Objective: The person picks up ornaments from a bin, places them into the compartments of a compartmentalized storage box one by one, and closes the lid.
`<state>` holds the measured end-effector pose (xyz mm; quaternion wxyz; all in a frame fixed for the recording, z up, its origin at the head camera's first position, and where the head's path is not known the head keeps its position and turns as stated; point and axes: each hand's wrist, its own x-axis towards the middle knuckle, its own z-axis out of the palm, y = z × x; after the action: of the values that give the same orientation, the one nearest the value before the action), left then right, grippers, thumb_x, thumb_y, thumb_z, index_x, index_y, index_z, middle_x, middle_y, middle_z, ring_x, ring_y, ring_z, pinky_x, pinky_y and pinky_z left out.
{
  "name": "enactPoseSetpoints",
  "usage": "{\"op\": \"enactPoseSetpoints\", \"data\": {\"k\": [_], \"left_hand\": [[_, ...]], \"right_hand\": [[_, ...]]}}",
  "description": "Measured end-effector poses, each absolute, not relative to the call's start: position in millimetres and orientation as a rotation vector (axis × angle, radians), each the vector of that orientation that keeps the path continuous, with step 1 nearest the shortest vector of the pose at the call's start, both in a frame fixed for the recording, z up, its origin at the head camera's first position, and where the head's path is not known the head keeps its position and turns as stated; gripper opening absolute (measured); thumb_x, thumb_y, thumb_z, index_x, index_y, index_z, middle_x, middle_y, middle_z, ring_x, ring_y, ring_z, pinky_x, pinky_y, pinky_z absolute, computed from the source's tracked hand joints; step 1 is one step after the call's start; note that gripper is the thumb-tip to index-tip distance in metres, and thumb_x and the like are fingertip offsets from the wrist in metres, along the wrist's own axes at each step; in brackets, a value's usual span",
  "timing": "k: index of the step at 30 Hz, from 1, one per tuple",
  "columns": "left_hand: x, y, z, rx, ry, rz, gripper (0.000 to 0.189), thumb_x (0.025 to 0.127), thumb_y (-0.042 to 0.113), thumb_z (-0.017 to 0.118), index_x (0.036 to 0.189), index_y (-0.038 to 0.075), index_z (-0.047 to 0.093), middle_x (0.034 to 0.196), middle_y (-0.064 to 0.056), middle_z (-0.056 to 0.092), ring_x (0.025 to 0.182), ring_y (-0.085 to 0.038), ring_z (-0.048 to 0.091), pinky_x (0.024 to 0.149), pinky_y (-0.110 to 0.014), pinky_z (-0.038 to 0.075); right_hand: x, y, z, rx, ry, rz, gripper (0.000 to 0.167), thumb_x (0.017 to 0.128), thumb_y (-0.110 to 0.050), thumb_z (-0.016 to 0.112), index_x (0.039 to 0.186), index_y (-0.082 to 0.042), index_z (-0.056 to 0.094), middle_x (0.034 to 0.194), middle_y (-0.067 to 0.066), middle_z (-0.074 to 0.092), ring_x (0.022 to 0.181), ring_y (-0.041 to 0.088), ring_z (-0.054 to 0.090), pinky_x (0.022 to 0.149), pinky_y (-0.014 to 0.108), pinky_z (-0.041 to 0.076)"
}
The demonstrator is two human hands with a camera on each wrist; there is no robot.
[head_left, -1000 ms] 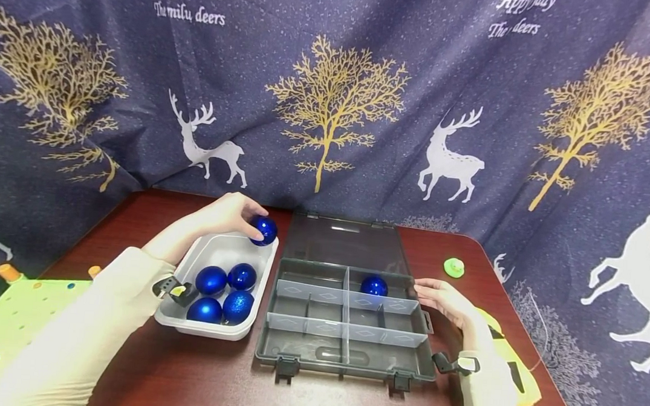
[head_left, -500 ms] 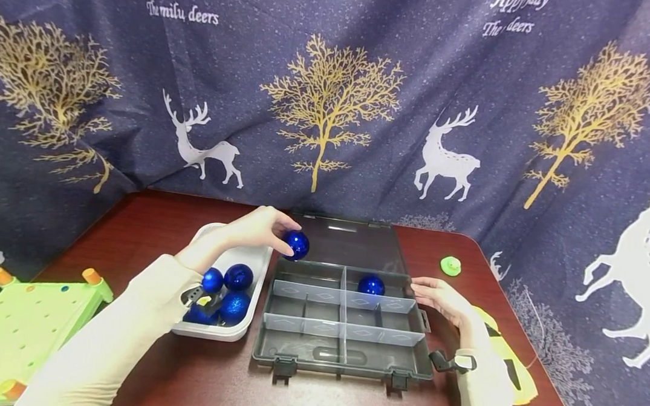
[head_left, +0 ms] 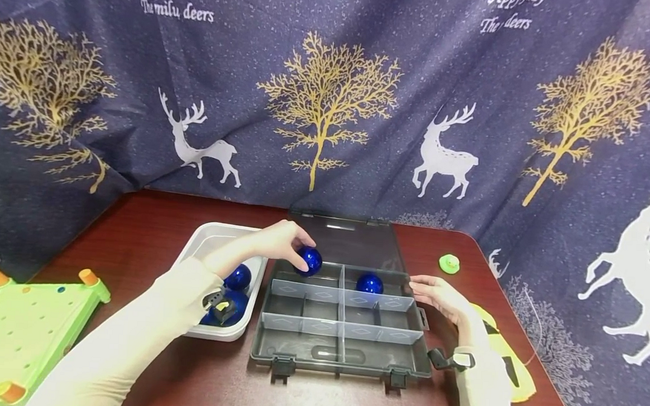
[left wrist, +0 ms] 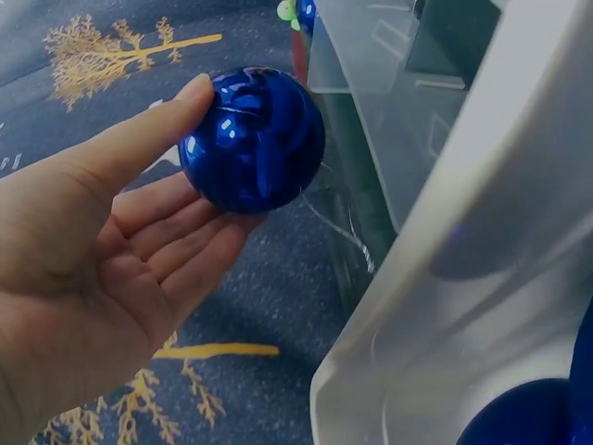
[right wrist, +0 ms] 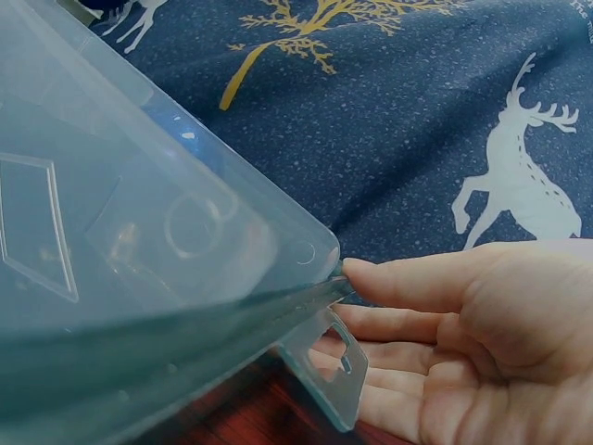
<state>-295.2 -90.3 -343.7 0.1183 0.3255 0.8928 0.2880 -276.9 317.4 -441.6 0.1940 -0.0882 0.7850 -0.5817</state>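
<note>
My left hand [head_left: 281, 240] pinches a shiny blue bauble [head_left: 311, 262] between thumb and fingers, over the back left compartment of a grey see-through divided box [head_left: 295, 347]. The left wrist view shows the thumb on top of this bauble [left wrist: 255, 139] and the fingers beneath. Another blue bauble [head_left: 369, 283] lies in the box's back right compartment. My right hand [head_left: 442, 298] holds the box's right edge; in the right wrist view the thumb sits on the rim corner, the fingers beside the side loop [right wrist: 338, 371]. Left of the box, a white tub [head_left: 192, 243] contains blue baubles [head_left: 238, 278], partly hidden by my left arm.
The box's lid [head_left: 356, 244] lies folded back towards the curtain [head_left: 329, 106]. A small green rubber duck [head_left: 449, 264] sits at the right, above a yellow and black object [head_left: 505, 362]. A green pegged board [head_left: 31, 323] stands at the left on the brown table [head_left: 138, 231].
My left hand has carried the bauble rightwards from above the tub's back right corner to over the box's back left compartment. My right hand keeps its place at the box's edge.
</note>
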Motion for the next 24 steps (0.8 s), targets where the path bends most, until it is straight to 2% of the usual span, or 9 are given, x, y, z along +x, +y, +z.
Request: {"op": "enactPoseSetpoints", "data": {"k": [7,14,21,24], "left_hand": [[-295.3,-78.1,-350.7,0.916,2.62,0.758,0.05,0.076,0.02,0.084,0.117,-0.004,0.068,0.116,-0.017,0.07,0.104,-0.028,0.07,0.092,-0.036,0.055],[-294.8,-72.1,-354.2,0.858,2.634,0.745,0.051,0.075,0.019,0.085,0.117,-0.004,0.068,0.115,-0.017,0.071,0.103,-0.027,0.07,0.093,-0.036,0.055],[-297.8,-70.1,-360.4,0.838,2.669,0.703,0.051,0.073,0.019,0.086,0.116,-0.003,0.069,0.113,-0.016,0.072,0.102,-0.026,0.07,0.092,-0.034,0.055],[-298.6,-69.4,-361.0,0.835,2.68,0.679,0.051,0.073,0.019,0.087,0.115,-0.003,0.069,0.113,-0.016,0.072,0.102,-0.025,0.07,0.092,-0.033,0.055]], "right_hand": [[-277.1,316.8,-441.2,-0.233,2.189,-1.639,0.056,0.1,-0.011,0.051,0.137,0.025,0.03,0.134,0.026,0.055,0.099,-0.001,0.063,0.091,0.018,0.052],[-278.2,316.6,-441.2,-0.238,2.188,-1.638,0.056,0.1,-0.011,0.051,0.137,0.024,0.029,0.136,0.03,0.052,0.1,-0.002,0.063,0.091,0.018,0.052],[-278.1,316.6,-440.6,-0.247,2.181,-1.635,0.055,0.1,-0.011,0.05,0.137,0.025,0.03,0.127,0.018,0.061,0.099,0.0,0.063,0.09,0.017,0.051],[-277.5,316.9,-440.4,-0.248,2.188,-1.632,0.055,0.1,-0.01,0.05,0.137,0.025,0.03,0.129,0.02,0.059,0.099,-0.001,0.063,0.09,0.017,0.051]]}}
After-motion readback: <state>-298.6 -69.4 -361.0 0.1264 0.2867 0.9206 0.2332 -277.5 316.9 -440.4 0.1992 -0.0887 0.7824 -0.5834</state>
